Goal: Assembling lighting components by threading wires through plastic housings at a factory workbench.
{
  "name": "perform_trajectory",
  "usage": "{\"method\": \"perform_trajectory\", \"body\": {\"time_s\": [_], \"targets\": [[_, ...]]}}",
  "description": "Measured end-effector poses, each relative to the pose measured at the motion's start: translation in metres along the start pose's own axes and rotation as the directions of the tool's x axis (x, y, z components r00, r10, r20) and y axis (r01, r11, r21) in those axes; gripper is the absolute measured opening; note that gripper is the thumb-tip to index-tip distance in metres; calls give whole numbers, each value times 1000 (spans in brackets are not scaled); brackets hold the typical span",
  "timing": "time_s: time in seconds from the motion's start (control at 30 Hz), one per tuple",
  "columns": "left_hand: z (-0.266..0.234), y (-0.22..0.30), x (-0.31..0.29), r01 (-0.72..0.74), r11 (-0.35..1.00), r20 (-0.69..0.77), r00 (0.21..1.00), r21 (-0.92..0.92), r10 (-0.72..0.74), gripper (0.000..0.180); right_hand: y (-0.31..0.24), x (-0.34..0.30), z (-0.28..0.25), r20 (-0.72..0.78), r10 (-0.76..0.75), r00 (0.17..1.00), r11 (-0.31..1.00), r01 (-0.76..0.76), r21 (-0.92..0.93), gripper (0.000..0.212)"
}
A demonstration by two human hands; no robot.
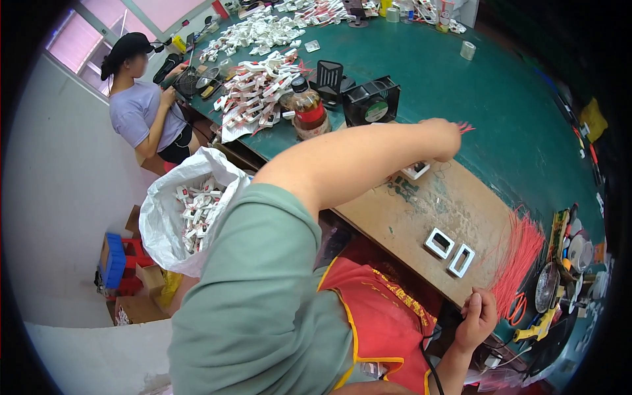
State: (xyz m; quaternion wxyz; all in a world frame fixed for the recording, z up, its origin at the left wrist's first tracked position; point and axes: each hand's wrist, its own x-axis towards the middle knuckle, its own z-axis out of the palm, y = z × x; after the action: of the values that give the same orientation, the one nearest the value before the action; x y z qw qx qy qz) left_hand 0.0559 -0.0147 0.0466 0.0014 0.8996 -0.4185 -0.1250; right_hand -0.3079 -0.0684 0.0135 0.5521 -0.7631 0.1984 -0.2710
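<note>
My left arm, in a green sleeve, reaches across a brown work board [395, 210]. At its far edge my left hand [440, 139] is closed, with the ends of thin red wires [465, 127] sticking out beyond it. Just below that hand lies a small white casing [417, 170], partly covered by the wrist. My right hand [477, 319] is curled closed off the board's near right corner; whatever its fingers hold, if anything, cannot be made out. Between the hands lie two white rectangular frames [439, 243]. A thick bundle of red wires [517, 263] rests along the board's right side.
A bottle [308, 112] and a black fan [371, 101] stand behind my left arm. White parts [260, 89] are heaped on the green table [421, 59]. At left are a white sack [158, 217] and a seated person [141, 108]. Red-handled scissors [517, 309] and a yellow glue gun [538, 327] lie right.
</note>
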Motion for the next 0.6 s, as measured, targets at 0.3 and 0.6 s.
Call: {"method": "perform_trajectory", "body": {"time_s": [0.3,0.6], "targets": [[-168,-129,-30,-3,909,-265,956,417,125,21,2,-4,25,236,-268,934,898,331,-291,9],[-172,-400,-104,500,788,-312,860,359,-404,41,17,7,50,393,-310,866,847,439,-300,5]]}}
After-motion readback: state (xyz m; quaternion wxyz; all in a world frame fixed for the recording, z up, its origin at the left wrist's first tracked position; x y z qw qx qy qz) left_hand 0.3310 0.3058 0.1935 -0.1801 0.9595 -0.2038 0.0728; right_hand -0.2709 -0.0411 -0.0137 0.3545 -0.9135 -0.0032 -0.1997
